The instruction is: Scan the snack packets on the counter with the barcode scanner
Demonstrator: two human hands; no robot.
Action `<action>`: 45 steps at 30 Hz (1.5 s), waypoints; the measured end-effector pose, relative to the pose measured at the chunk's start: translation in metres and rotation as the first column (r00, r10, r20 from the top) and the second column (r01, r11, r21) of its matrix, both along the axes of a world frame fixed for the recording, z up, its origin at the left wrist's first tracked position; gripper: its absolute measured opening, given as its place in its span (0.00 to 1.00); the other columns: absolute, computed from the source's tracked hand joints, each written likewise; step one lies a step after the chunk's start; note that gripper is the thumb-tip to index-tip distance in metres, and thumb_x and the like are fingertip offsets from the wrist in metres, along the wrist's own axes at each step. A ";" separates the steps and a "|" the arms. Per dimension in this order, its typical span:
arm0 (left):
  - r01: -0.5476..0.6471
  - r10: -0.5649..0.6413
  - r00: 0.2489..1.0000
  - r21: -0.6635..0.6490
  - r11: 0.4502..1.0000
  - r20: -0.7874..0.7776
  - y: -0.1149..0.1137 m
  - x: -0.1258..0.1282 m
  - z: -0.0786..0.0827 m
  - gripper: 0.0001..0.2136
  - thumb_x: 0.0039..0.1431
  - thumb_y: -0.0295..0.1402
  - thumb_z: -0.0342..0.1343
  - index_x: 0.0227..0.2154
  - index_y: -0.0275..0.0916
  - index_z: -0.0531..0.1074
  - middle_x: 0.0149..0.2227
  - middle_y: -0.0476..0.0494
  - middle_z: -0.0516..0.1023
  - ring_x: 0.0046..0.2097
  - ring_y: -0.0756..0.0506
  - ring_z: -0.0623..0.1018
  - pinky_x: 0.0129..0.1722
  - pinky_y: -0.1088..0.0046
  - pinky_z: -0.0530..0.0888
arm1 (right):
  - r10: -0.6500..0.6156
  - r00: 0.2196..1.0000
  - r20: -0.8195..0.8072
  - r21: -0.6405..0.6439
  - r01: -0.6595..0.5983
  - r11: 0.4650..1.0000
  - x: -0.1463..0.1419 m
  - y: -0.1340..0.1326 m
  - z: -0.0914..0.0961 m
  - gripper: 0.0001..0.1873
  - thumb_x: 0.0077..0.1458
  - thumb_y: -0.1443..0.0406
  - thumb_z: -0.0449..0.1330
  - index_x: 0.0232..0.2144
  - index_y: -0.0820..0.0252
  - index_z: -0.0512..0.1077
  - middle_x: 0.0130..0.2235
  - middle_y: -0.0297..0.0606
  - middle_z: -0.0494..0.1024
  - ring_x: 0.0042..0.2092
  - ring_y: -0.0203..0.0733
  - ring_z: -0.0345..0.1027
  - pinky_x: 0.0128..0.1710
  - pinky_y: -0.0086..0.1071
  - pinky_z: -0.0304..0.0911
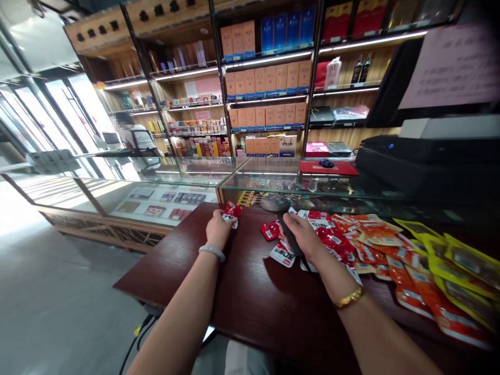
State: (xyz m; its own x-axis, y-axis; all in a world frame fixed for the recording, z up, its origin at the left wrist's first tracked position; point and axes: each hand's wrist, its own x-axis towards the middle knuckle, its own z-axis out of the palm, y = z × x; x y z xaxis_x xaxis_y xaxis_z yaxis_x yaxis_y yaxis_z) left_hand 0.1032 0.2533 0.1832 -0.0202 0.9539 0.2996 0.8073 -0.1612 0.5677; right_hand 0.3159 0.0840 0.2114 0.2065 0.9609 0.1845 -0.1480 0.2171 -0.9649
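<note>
My left hand (219,229) is closed on a small red and white snack packet (233,210) near the far left part of the dark wooden table (250,291). In my right hand (302,235) is a black handheld barcode scanner (276,205), its head pointing toward the left and its cord trailing below the grip. Under and behind the scanner lies a loose pile of red and white packets (339,240). Orange packets (377,232) spread to the right of these, and yellow-edged packets (461,263) overlap at the far right.
A glass display counter (258,179) runs behind the table, with a red mat (339,167) and a mouse on it. A dark checkout machine (406,161) stands at the right. Shelves hold boxes (269,78). A person (138,138) sits at the back left.
</note>
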 end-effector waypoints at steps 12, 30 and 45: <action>0.621 -0.534 0.697 0.030 0.783 -0.479 -0.043 0.072 -0.017 0.31 0.61 0.53 0.49 0.64 0.47 0.59 0.64 0.38 0.64 0.66 0.35 0.59 0.61 0.52 0.58 | -0.014 0.999 0.039 0.026 0.013 1.000 0.000 0.004 0.000 0.26 0.53 0.42 0.59 0.23 0.57 0.64 0.17 0.27 0.67 0.14 0.30 0.57 0.13 0.25 0.53; 0.273 -0.262 0.942 -0.027 0.962 0.209 -0.001 0.023 -0.008 0.13 0.59 0.40 0.54 0.33 0.38 0.80 0.30 0.43 0.81 0.32 0.46 0.77 0.31 0.74 0.66 | 0.142 0.978 0.155 -0.120 -0.124 0.985 -0.002 0.001 -0.006 0.26 0.53 0.42 0.59 0.24 0.57 0.64 0.20 0.28 0.68 0.16 0.31 0.59 0.14 0.25 0.55; 0.278 -0.253 0.926 -0.052 0.959 0.280 0.000 0.008 0.000 0.18 0.59 0.44 0.51 0.36 0.37 0.80 0.29 0.43 0.81 0.32 0.46 0.77 0.29 0.75 0.66 | 0.298 0.940 0.169 -0.171 -0.270 0.948 -0.001 -0.002 -0.009 0.25 0.55 0.43 0.58 0.24 0.57 0.64 0.20 0.28 0.68 0.16 0.31 0.57 0.13 0.25 0.54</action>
